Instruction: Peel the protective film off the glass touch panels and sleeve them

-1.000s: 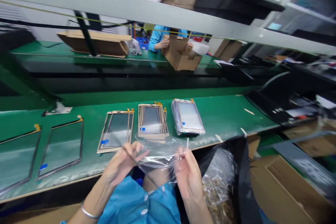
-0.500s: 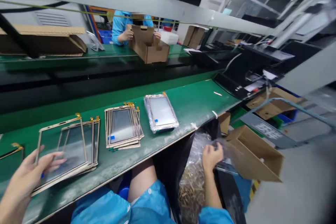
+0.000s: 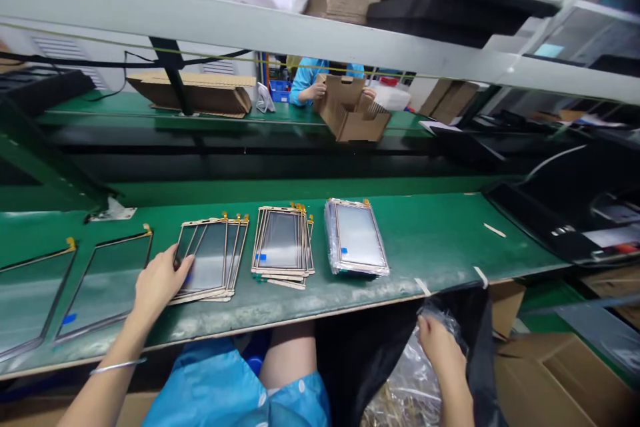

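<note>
My left hand [image 3: 159, 280] grips the left edge of the top touch panel [image 3: 204, 260], thumb over the glass, on a fanned stack of panels with pale borders and orange tabs. My right hand [image 3: 443, 345] is closed on crumpled clear plastic film [image 3: 440, 317], below the bench's front edge. Beneath it, a black-lined bag holds more clear plastic [image 3: 411, 370]. A second fanned panel stack [image 3: 281, 240] lies right of my left hand. Further right, a neat stack of plastic-wrapped panels [image 3: 359, 233] stands. Two dark-edged panels [image 3: 107, 280] lie separately at the left.
The green bench [image 3: 430, 233] runs across, with a small pale strip [image 3: 495, 230] on it. A black tray-like thing [image 3: 545, 220] stands at the right, cardboard boxes [image 3: 560, 380] below. Opposite, a person in blue holds an open carton [image 3: 357, 117]. A shelf beam [image 3: 280, 30] crosses overhead.
My view has swung left. The panel in my left hand has come down onto its stack. My right hand has moved with the film from beside the carton to over the bag.
</note>
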Motion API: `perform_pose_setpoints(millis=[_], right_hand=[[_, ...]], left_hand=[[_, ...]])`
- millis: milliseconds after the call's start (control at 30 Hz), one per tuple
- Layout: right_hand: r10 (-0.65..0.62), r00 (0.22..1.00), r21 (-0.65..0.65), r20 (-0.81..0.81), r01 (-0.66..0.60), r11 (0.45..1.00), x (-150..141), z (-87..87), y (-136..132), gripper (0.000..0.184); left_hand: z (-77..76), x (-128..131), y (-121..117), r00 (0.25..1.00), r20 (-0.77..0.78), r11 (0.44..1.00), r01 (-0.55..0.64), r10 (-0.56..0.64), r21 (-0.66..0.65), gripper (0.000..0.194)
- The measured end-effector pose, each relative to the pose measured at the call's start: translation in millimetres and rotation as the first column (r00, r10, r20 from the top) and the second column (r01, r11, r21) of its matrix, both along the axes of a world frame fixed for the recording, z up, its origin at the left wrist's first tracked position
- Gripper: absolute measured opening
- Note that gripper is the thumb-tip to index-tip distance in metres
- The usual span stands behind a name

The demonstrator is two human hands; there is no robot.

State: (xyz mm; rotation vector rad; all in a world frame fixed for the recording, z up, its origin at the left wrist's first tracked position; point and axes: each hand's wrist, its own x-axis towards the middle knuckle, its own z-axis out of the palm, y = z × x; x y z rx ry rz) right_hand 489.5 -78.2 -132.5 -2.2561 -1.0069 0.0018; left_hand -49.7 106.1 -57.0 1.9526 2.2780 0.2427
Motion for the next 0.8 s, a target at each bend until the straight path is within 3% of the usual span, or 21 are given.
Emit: perform_pose_setpoints(millis=[100, 167, 200, 233, 267, 333, 400, 533, 667, 800], right_hand=[[0.268, 0.963, 0.071, -0.034, -0.265, 0.962, -31.7, 28.4, 17.6, 0.028], [0.381, 0.924, 0.192, -0.019, -0.371, 0.909, -49.3, 45.6, 46.4, 0.032], [0.383, 0.924, 0.232, -0.009, -0.371, 0.899, -53.8, 51.9, 63.7, 0.034], [0.36, 0.933, 0.253, -0.004, -0.347, 0.903, -55.3, 56.1, 81.5, 0.035], [0.328, 0.945, 0.262, -0.006, -0.315, 0.912, -54.2, 58.3, 98.7, 0.037], [0.295, 0.955, 0.255, -0.028, -0.279, 0.926, -47.7, 57.3, 127.8, 0.039], [0.281, 0.958, 0.242, -0.061, -0.259, 0.935, -40.2, 51.7, 146.3, 0.043], [0.254, 0.96, 0.237, -0.119, -0.22, 0.946, -31.6, 37.6, 154.7, 0.051], [0.249, 0.949, 0.242, -0.194, -0.2, 0.949, -27.7, 28.4, 151.0, 0.053], [0.25, 0.939, 0.258, -0.234, -0.188, 0.948, -27.1, 24.0, 150.5, 0.053]], left_hand=[[12.2, 20.9, 0.3, 0.999, -0.005, 0.966, 0.042, -0.042, 0.255, 0.055], [22.0, 51.7, 2.0, 0.958, 0.195, 0.93, 0.136, -0.212, 0.342, 0.05], [25.9, 72.9, 2.5, 0.877, 0.342, 0.918, 0.227, -0.338, 0.327, 0.046], [28.6, 97.5, 2.6, 0.73, 0.525, 0.899, 0.352, -0.439, 0.261, 0.042], [30.0, 124.3, 2.7, 0.641, 0.586, 0.859, 0.463, -0.495, 0.218, 0.036], [29.1, 179.9, 4.5, 0.528, 0.663, 0.791, 0.59, -0.53, 0.163, 0.027], [24.9, 229.3, 11.1, 0.47, 0.725, 0.761, 0.638, -0.504, 0.116, 0.024], [13.4, 287.2, 35.4, 0.498, 0.789, 0.783, 0.62, -0.359, -0.035, 0.027], [6.8, 303.3, 54.2, 0.578, 0.779, 0.797, 0.576, -0.242, -0.18, 0.031], [11.6, 309.3, 59.8, 0.644, 0.734, 0.804, 0.545, -0.217, -0.24, 0.03]])
